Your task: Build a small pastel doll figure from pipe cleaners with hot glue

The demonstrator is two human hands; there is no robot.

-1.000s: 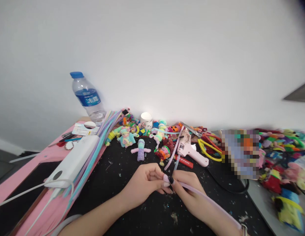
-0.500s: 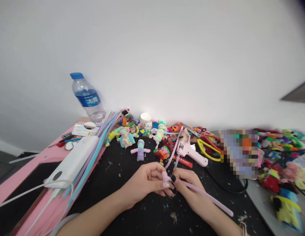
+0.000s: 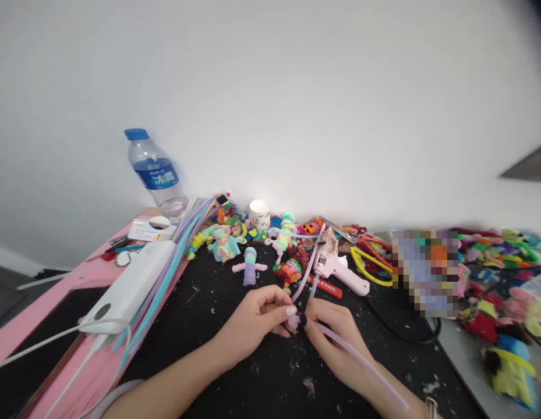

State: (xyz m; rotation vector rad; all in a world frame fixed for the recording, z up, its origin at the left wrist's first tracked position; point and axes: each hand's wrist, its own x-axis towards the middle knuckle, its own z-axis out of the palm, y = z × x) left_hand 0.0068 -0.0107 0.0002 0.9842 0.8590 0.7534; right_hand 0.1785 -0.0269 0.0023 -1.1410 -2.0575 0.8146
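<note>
My left hand (image 3: 257, 323) and my right hand (image 3: 335, 337) meet over the black mat (image 3: 235, 372), fingertips pinched together on one end of a pale lilac pipe cleaner (image 3: 361, 364). The pipe cleaner trails from the pinch down to the right along my right forearm. A small coiled bit of it sits between the fingertips. Just beyond my hands lie a purple pipe-cleaner doll (image 3: 250, 269) and a red-orange one (image 3: 290, 271).
A pink glue gun (image 3: 338, 265), scissors (image 3: 340, 230), yellow-handled pliers (image 3: 368, 262), a white cup (image 3: 260, 213) and several small dolls line the back. A water bottle (image 3: 154, 171), a white power bank (image 3: 130, 285) and a pipe-cleaner bundle (image 3: 174, 256) are left. Colourful figures pile at right (image 3: 497, 273).
Both hands have shifted slightly and turned the lilac pipe cleaner at the pinch; its trailing end has swung lower along my right forearm. Nothing else on the table has moved.
</note>
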